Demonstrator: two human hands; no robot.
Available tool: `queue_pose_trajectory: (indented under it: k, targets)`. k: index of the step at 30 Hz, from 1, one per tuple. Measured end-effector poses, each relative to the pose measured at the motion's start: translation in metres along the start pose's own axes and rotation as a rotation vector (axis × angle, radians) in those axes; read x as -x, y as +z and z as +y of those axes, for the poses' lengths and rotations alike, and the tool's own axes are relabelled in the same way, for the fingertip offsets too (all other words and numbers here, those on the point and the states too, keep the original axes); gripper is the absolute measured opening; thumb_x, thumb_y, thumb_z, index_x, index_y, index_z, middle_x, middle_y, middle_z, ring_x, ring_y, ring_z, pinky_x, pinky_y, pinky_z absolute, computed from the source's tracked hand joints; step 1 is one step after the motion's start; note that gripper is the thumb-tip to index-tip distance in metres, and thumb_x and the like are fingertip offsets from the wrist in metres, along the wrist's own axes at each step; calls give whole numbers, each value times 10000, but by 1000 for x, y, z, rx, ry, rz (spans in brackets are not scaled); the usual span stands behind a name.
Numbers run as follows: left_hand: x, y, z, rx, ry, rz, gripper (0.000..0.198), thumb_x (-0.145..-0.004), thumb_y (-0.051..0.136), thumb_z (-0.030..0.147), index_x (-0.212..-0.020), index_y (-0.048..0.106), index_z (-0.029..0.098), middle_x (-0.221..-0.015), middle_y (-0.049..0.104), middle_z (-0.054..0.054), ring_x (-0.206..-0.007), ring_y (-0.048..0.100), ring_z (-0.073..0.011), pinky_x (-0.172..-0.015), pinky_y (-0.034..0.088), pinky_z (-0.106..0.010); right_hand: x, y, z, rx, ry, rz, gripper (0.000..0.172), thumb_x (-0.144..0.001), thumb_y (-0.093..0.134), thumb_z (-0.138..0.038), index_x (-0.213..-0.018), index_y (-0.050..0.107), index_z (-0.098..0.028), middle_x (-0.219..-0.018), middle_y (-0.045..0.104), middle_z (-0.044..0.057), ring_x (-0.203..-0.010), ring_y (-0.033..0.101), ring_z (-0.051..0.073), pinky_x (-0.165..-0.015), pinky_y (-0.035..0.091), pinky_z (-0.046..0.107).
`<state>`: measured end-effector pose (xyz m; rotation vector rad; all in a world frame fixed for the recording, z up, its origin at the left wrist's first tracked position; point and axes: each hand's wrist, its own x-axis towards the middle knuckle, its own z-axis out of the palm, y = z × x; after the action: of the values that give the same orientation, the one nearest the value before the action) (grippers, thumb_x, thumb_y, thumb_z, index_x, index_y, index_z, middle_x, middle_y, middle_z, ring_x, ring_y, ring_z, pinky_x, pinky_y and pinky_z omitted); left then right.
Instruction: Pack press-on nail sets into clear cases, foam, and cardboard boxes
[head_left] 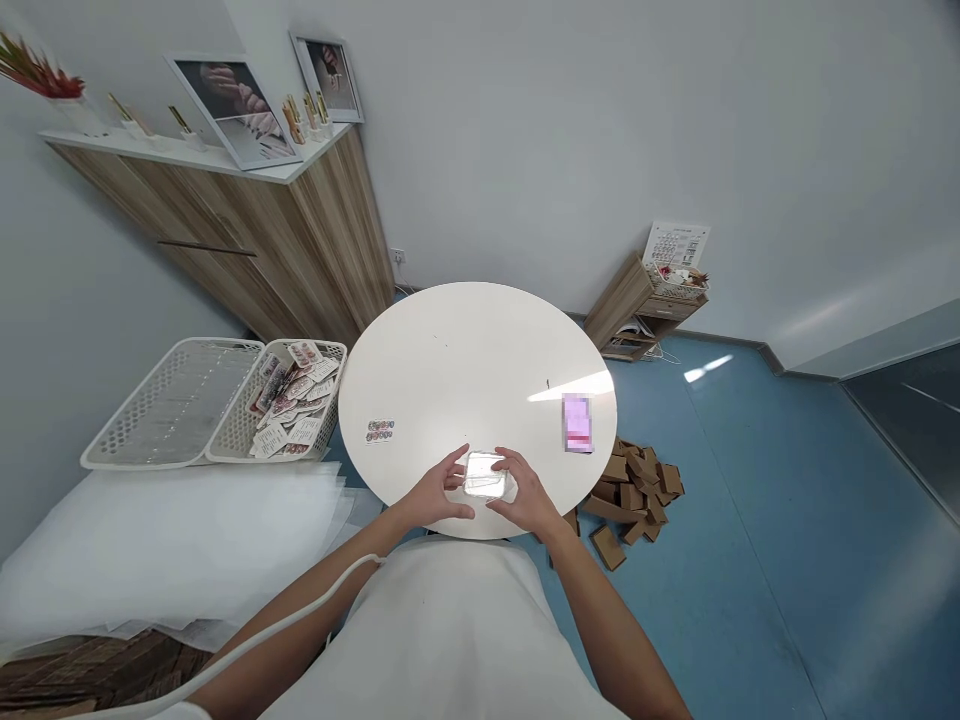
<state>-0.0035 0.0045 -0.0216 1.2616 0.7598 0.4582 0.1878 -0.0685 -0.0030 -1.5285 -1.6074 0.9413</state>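
Both my hands rest at the near edge of a round white table. Between them lies a small clear plastic case. My left hand grips its left side with curled fingers. My right hand grips its right side, fingers bent over the top edge. A small strip of coloured press-on nails lies on the table to the left, apart from both hands. A pink rectangular item, blurred, lies to the right.
Two white baskets stand at the left: one holds clear items, the other holds several nail packets. A heap of small brown cardboard boxes lies on the blue floor right of the table. A wooden cabinet stands behind.
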Motion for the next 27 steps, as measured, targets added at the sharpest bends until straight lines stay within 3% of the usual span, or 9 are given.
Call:
queue_pose_trajectory:
  k: [4, 12, 20, 27]
  targets:
    - [5, 3, 1, -104, 54, -1, 921, -505, 760, 296, -1311, 319, 226, -976, 568, -55, -853, 556, -175, -847, 410, -393, 4, 2, -1, -37, 15, 2, 462, -572, 683, -232, -1001, 512, -243, -1275, 415, 91, -1154, 422, 241, -906, 367, 399]
    - [10, 4, 3, -84, 84, -22, 824, -575, 722, 279, -1295, 327, 205, -962, 587, -77, -865, 568, -193, -813, 432, -378, 12, 9, -3, -93, 6, 14, 534, -582, 665, -221, -1088, 497, -246, -1356, 328, 99, -1201, 378, 242, -853, 411, 357]
    - [11, 3, -3, 2, 88, -42, 820, -560, 741, 290, -1265, 334, 189, -904, 577, -50, -815, 573, -165, -777, 441, -341, 9, 13, -10, -42, -122, 138, 474, -557, 667, -227, -1018, 558, -230, -1192, 511, 100, -1147, 445, 237, -896, 391, 366]
    - [13, 4, -2, 38, 123, -48, 821, -572, 740, 279, -1270, 317, 190, -934, 561, -58, -838, 568, -163, -779, 436, -338, 8, 14, -13, -18, -181, 203, 458, -523, 670, -209, -971, 577, -221, -1148, 543, 95, -1085, 495, 238, -884, 408, 365]
